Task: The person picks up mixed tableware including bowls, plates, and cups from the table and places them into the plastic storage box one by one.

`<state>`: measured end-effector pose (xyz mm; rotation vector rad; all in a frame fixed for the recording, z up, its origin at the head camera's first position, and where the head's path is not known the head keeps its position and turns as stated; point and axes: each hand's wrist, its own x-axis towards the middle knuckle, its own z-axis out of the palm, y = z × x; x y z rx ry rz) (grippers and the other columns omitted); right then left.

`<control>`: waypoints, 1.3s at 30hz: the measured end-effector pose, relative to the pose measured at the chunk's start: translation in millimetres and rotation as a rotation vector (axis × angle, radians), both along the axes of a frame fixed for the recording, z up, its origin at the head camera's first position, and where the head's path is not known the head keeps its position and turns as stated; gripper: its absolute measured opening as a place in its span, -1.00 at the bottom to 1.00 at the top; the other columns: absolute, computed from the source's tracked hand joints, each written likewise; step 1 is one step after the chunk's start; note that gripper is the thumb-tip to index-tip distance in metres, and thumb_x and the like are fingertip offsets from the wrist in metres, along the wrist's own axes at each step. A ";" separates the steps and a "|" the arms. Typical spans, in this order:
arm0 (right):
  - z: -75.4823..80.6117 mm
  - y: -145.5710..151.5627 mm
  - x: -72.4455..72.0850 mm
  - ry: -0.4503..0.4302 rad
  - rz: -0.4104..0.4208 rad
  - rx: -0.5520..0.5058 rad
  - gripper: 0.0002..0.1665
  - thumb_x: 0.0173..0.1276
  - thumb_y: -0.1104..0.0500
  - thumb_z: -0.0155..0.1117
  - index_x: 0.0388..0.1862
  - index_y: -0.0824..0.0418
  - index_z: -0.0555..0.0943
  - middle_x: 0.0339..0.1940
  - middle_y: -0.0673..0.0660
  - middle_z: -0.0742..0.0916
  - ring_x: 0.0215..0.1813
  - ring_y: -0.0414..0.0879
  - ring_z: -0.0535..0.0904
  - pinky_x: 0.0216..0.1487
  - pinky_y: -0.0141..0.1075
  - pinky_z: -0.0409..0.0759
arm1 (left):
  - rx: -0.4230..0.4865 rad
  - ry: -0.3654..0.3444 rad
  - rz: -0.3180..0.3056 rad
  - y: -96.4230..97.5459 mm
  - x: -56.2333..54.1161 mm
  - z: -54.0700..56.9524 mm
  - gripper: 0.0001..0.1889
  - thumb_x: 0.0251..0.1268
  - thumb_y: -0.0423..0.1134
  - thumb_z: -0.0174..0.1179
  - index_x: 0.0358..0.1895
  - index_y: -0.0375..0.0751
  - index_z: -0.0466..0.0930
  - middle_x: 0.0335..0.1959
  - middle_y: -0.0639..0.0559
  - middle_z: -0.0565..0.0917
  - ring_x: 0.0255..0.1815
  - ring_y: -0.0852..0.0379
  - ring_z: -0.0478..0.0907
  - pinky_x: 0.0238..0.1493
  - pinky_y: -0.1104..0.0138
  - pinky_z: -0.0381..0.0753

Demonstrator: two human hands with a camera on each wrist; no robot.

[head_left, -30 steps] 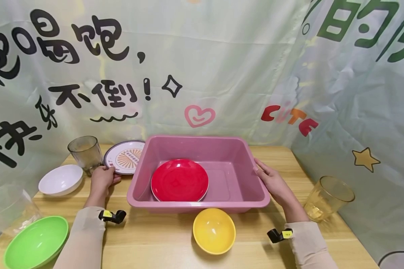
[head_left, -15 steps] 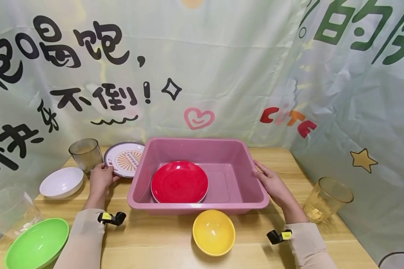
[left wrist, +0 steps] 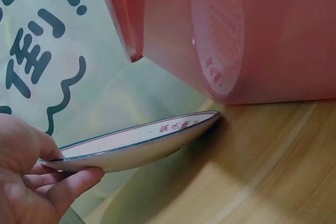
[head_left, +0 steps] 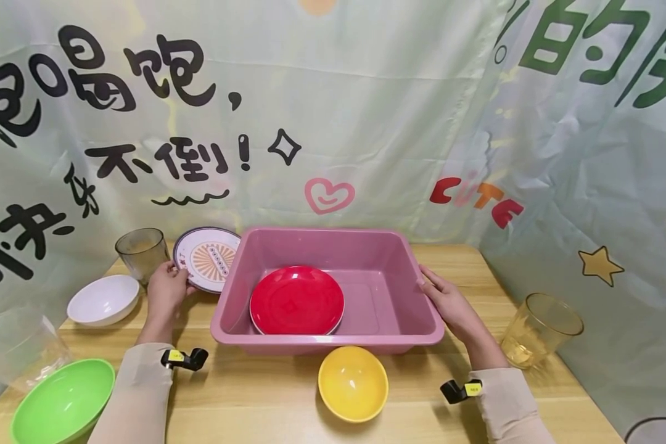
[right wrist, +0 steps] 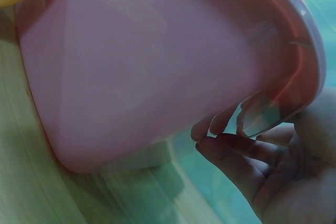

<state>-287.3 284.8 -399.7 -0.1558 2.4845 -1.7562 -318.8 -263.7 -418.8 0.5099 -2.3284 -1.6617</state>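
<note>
My left hand [head_left: 168,288] pinches the near left edge of a white plate [head_left: 204,262] with a dark rim and an orange sunburst print. In the left wrist view the plate [left wrist: 152,139] is tilted, its held edge raised off the wooden table and its far edge low beside the pink basin [left wrist: 283,40]. At the basin's right side, my right hand [head_left: 449,302] grips the rim, with fingers curled under it in the right wrist view. A red plate [head_left: 296,300] lies inside the basin [head_left: 327,339] at left, a pale edge showing beneath it.
A yellow bowl [head_left: 353,384] stands in front of the basin. Left of my left hand are a grey glass [head_left: 142,253], a white bowl [head_left: 103,300], a clear container [head_left: 19,348] and a green bowl [head_left: 63,401]. An amber glass [head_left: 542,330] stands far right.
The white plate has shifted slightly up and turned a little under my left hand, whose fingers have risen slightly. My right hand and the basin stay in place.
</note>
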 end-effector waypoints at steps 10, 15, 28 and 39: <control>2.1 2.7 3.3 0.005 -0.012 0.013 -0.22 0.53 -0.14 0.02 0.58 0.11 0.08 0.42 0.38 0.37 0.24 0.07 0.46 0.00 -0.42 0.54 | -0.066 0.028 0.011 3.2 3.3 11.5 -0.41 0.50 -0.29 -0.12 0.51 -0.35 0.02 0.29 -0.42 0.42 -0.39 0.25 0.56 -0.29 0.39 0.69; 2.6 3.4 3.8 -0.001 -0.022 0.018 -0.23 0.53 -0.15 0.02 0.58 0.07 0.09 0.42 0.36 0.37 0.25 0.10 0.45 0.00 -0.41 0.54 | -0.096 0.045 0.019 4.9 5.4 18.7 -0.43 0.51 -0.29 -0.13 0.51 -0.33 0.04 0.27 -0.40 0.44 -0.20 0.06 0.57 -0.37 0.51 0.63; 3.5 -0.5 4.5 0.009 -0.032 -0.022 -0.25 0.54 -0.11 0.04 0.57 0.12 0.13 0.50 0.29 0.28 0.29 0.08 0.41 0.02 -0.43 0.53 | -0.079 0.101 0.061 1.3 11.7 37.4 -0.45 0.49 -0.32 -0.09 0.49 -0.31 0.10 0.21 -0.39 0.50 -0.48 0.36 0.49 -0.41 0.47 0.65; 1.2 -4.9 6.5 -0.019 -0.036 -0.059 -0.28 0.56 -0.10 0.00 0.58 0.08 0.12 0.49 0.31 0.29 0.34 0.12 0.35 0.05 -0.41 0.51 | -0.105 0.129 0.127 -1.6 24.7 58.8 -0.45 0.49 -0.27 -0.10 0.50 -0.25 0.12 0.21 -0.32 0.53 -0.47 0.37 0.49 -0.46 0.51 0.61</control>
